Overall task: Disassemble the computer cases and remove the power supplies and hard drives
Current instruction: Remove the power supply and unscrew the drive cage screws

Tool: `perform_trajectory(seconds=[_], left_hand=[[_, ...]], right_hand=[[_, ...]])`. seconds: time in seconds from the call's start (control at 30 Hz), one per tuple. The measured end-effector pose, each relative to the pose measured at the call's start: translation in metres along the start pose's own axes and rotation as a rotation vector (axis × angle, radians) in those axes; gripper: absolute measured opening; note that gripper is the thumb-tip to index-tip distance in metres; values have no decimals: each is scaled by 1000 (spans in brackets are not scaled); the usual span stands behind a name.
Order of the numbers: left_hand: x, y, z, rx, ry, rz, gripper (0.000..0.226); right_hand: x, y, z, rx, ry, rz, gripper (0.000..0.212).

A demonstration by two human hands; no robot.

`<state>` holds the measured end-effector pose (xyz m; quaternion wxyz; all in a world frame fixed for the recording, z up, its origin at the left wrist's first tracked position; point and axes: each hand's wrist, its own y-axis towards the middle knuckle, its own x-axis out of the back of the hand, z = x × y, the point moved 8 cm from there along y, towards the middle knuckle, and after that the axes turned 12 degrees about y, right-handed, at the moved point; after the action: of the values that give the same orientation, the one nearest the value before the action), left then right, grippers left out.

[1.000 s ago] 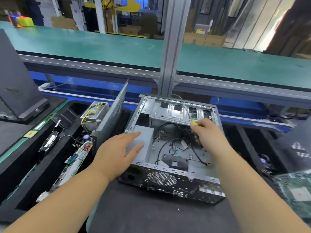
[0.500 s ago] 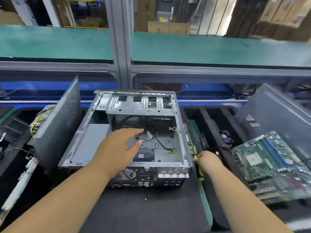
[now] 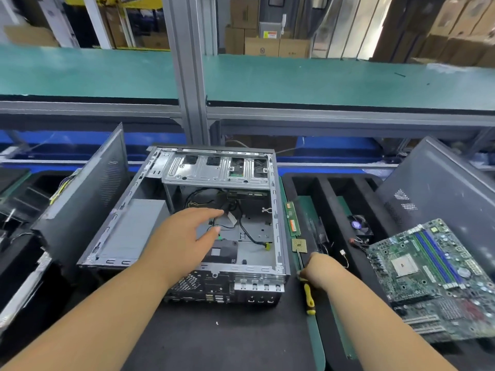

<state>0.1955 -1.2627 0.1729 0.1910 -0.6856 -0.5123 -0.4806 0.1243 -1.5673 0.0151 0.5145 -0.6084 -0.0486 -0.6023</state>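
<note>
A: Where does the open grey metal computer case point(image 3: 187, 223) sit?

B: In the middle of the dark bench point(image 3: 214, 341), on its side with the open face up and its rear port panel toward the near edge. A silver drive cage point(image 3: 217, 170) spans its far end, and black cables point(image 3: 241, 223) trail across the floor of the case.

A: And the left hand point(image 3: 184, 236)?

B: It reaches over the case interior with the fingers straight and relaxed, gripping nothing; the fingertips are near the cables, though I cannot tell whether they touch.

A: The right hand point(image 3: 318, 269)?

B: Just right of the case's near right corner, down at the bench, fingers curled around a screwdriver with a yellow-and-black handle point(image 3: 309, 295). The handle sticks out toward the near side, and the thin shaft points away toward a small square gold processor chip point(image 3: 299, 246).

A: What else lies around?

B: A green memory stick point(image 3: 293, 219) lies just beyond the chip. Farther right, a green motherboard with blue slots point(image 3: 439, 277) rests tilted, with a small black fan point(image 3: 359, 224) on its far left. A dark grey perforated side panel point(image 3: 88, 194) leans on the left of the case, another grey panel point(image 3: 442, 188) stands at the far right, and a teal-topped shelf point(image 3: 321, 81) runs across behind.
</note>
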Motion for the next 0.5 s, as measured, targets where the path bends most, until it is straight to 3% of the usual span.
perform_trajectory(seconds=[0.23,0.43,0.5], left_hand=[[13,-9,18,120,-86,-65,31],[38,-25,45,207,53,-121,39],[47,-29,59,239,137,-134,47]], right_hand=[[48,1,28,133,-46,-47,31],[132,-45,112,443,412,-423,14],[139,-70,156,589,454,-454,10]])
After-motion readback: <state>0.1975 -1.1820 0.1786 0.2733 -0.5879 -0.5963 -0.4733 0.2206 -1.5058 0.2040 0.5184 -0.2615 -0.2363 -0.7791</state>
